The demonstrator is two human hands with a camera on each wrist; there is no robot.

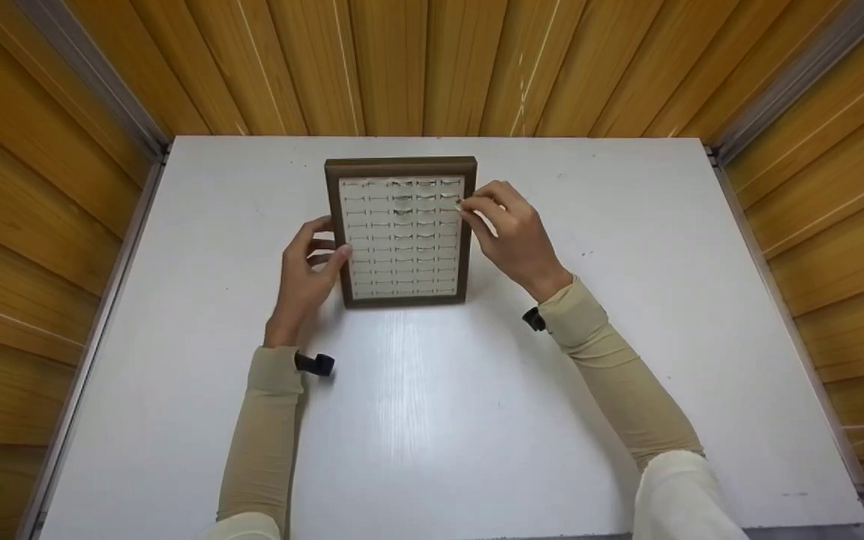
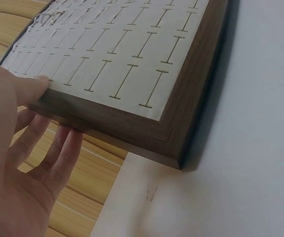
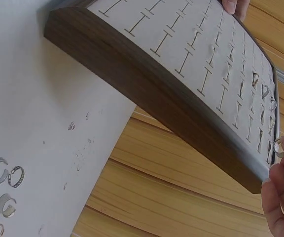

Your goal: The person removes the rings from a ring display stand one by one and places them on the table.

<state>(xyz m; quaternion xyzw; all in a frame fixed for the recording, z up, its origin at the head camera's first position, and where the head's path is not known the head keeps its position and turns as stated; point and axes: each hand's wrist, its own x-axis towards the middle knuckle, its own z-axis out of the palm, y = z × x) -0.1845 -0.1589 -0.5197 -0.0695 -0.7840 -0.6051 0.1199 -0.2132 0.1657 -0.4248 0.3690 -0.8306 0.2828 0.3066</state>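
Observation:
A ring display board (image 1: 406,240) with a brown wooden frame and a pale slotted face stands tilted up on the white table. My left hand (image 1: 307,262) grips its left edge, thumb on the front and fingers behind, as the left wrist view also shows. At the upper right edge my right hand (image 1: 511,232) pinches a small silvery ring (image 3: 278,149) between thumb and fingertips, close to the slots. Several rings (image 3: 265,91) sit in slots in the upper rows. The lower slots nearest my left hand (image 2: 14,148) hold none in the left wrist view.
Several loose open-band rings (image 3: 6,205) lie on the white tabletop (image 3: 58,148) in the right wrist view. Small dark specks dot the table. Wood-patterned panels (image 1: 424,67) wall in the back and both sides.

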